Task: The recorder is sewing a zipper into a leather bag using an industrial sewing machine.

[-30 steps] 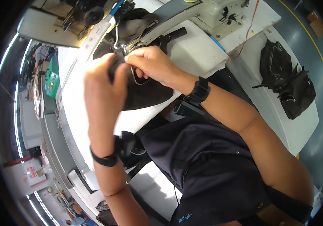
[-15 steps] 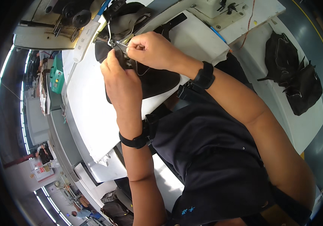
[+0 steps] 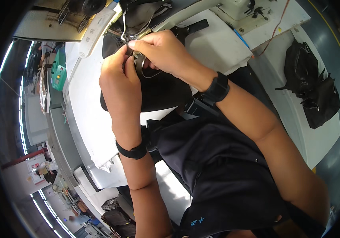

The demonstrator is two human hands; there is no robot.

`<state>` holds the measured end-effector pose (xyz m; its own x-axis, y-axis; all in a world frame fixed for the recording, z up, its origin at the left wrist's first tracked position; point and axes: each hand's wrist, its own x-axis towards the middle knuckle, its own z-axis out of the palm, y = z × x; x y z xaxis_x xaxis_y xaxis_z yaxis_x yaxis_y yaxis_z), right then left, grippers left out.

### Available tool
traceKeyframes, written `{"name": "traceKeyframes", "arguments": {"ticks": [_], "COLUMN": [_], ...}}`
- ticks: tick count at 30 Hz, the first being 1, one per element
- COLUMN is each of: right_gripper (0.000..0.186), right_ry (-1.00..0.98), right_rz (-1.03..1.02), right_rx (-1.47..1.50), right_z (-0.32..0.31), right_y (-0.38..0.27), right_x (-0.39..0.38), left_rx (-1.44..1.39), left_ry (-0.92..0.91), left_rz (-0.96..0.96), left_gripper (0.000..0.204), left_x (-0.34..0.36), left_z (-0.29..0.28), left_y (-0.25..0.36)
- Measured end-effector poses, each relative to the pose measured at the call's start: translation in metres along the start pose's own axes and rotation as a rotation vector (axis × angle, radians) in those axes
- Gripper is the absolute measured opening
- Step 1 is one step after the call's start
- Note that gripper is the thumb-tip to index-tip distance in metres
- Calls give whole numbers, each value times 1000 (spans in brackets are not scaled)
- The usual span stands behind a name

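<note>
My left hand (image 3: 121,81) is closed in a pinch on the edge of a black fabric bag piece (image 3: 166,93), close to the sewing machine's needle area. Against its fingertips comes the thumb of my right hand (image 3: 165,51). The right fingers are curled around the same dark material, and their tips are partly hidden. A metal-toothed zipper (image 3: 141,68) loops out beneath my right hand. Just beyond my fingertips stands a bent pale metal rod (image 3: 123,23) of the machine. The small spot where both hands meet is too fine to make out.
The cream sewing machine (image 3: 94,33) overhangs the white worktop (image 3: 84,103) at upper left. More dark zippered fabric (image 3: 142,18) lies behind my hands. A blue pen-like stick (image 3: 239,35) is to their right. Black fabric pieces (image 3: 304,75) rest on a side table; a green box (image 3: 59,69) stands left.
My right thumb has come forward to the left fingertips, and the right hand has spread over the fabric. More zipper shows below it. The whole view has shifted slightly.
</note>
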<state>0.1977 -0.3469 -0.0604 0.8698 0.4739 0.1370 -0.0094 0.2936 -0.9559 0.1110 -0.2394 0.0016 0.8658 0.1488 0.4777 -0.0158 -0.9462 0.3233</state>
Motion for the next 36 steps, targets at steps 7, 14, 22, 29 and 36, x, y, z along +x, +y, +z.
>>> {"name": "traceKeyframes", "arguments": {"ticks": [7, 14, 22, 29, 36], "right_gripper": [45, 38, 32, 35, 35], "right_ry": [79, 215, 81, 13, 7], "right_rz": [20, -149, -96, -57, -93], "right_rx": [36, -93, -28, -31, -108], "right_z": [12, 18, 9, 2, -2], "right_y": [-2, 1, 4, 11, 12], "right_x": [-1, -3, -6, -4, -2], "left_rx": [178, 83, 181, 123, -45], "left_ry": [-76, -145, -98, -65, -82], "left_rz": [177, 70, 107, -6, -156], "left_gripper": [18, 17, 24, 26, 22], "left_x": [20, 27, 11, 6, 14], "left_z": [-22, -28, -14, -8, -7], "left_y": [2, 21, 26, 33, 41]}}
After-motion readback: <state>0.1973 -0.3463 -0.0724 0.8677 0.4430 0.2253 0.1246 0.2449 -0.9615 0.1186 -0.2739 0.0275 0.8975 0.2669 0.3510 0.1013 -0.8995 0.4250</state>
